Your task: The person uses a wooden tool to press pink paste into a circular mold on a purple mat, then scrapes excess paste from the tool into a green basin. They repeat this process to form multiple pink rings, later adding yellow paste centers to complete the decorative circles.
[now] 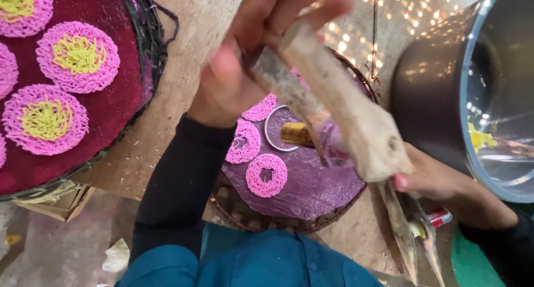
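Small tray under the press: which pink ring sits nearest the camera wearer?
The pink ring at the tray's near side, an open hole in its middle. The other two, and, lie farther up, beside the left hand.

Pale wooden worktop point(183, 86), scuffed w/ crumbs, speckled light spots top right. Grey concrete floor point(61, 248) bottom left, w/ a cardboard box point(58, 204) and crumpled paper scrap point(117, 256) on it.

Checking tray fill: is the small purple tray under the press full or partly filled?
Partly filled. The small purple tray holds three or four pink noodle rings along its left side; its lower right cloth is bare. The wooden press hides part of it.
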